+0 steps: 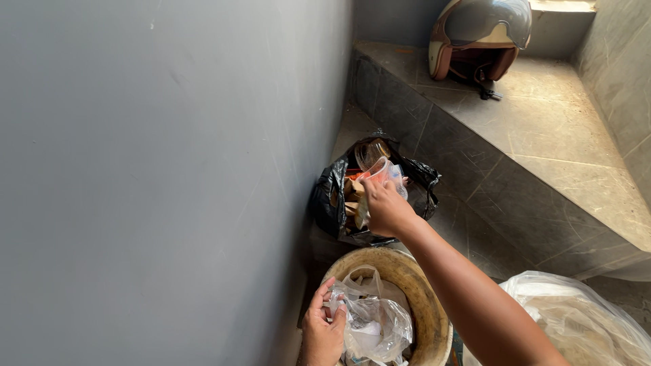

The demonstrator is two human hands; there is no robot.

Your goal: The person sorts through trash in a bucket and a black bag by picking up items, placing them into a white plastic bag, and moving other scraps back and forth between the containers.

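Observation:
My right hand reaches forward over an open black rubbish bag on the floor and holds a crumpled clear plastic wrapper with a red and blue print above it. The bag holds brown scraps and a clear plastic cup. Lower down, my left hand grips the edge of a clear plastic bag with white waste inside. That bag sits in a round tan bin.
A grey wall fills the left side. A tiled stone step runs along the right, with a motorbike helmet resting on it at the back. Another clear plastic bag lies at the bottom right.

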